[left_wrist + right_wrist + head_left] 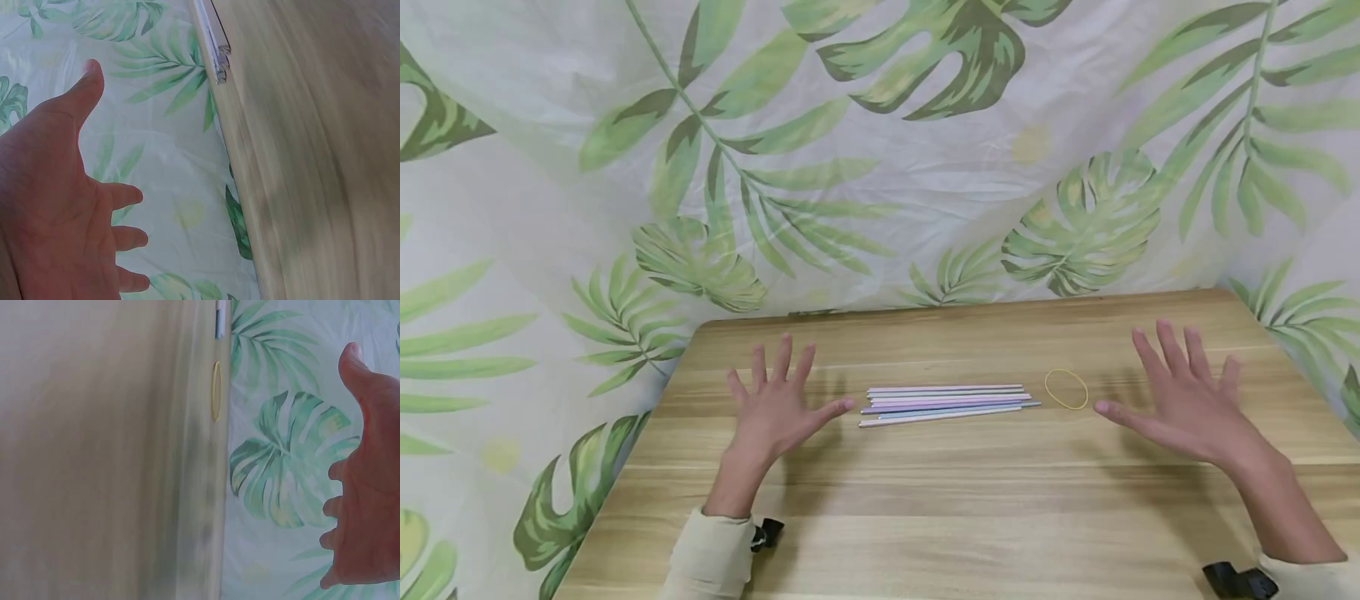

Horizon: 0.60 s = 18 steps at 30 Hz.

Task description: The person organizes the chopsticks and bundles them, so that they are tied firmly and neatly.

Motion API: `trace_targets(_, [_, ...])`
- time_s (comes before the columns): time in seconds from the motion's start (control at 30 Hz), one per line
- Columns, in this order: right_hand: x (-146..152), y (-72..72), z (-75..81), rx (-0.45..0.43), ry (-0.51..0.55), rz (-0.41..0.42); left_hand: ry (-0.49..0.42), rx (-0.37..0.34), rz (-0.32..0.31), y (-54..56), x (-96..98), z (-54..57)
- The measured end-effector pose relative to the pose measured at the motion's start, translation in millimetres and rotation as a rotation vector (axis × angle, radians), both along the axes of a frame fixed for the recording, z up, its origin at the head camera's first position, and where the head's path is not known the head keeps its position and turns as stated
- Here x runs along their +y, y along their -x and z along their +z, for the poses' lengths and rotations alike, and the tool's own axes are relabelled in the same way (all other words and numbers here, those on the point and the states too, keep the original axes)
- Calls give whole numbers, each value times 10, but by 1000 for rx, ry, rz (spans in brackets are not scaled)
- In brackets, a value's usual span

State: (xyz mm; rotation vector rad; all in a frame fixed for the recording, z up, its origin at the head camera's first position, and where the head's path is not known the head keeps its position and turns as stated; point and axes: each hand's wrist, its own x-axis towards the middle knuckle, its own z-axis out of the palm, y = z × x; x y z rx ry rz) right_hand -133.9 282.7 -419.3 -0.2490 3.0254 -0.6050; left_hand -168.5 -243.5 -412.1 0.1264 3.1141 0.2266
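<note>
Several thin pastel sticks (947,402), white, pink, purple and blue, lie side by side on the table in the head view. Just right of them rests a yellow rubber band (1067,389), which also shows in the right wrist view as a narrow loop (216,391). My left hand (778,417) is spread above the table to the left of the sticks, its thumb pointing at their ends. To the right of the rubber band, my right hand (1187,400) is spread the same way. Both hands hold nothing, and shadows fall on the wood beneath them.
The wooden table (925,517) ends at a back edge against a leaf-patterned cloth (940,183), which also hangs along the left and right sides. A black wrist device (767,534) sits at the left sleeve and another (1240,581) at the right.
</note>
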Motion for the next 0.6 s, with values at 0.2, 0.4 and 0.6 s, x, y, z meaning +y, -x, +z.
trace_targets(0.2, [-149,82,58,-15,1,15,-23,18,-11,33,155,25])
trace_targets(0.4, [-276,140,102,-21,17,36,-24,12,-35,62,326,39])
trace_targets(0.6, [-427,188,151,-19,25,61,-59,-3,-57,73,481,75])
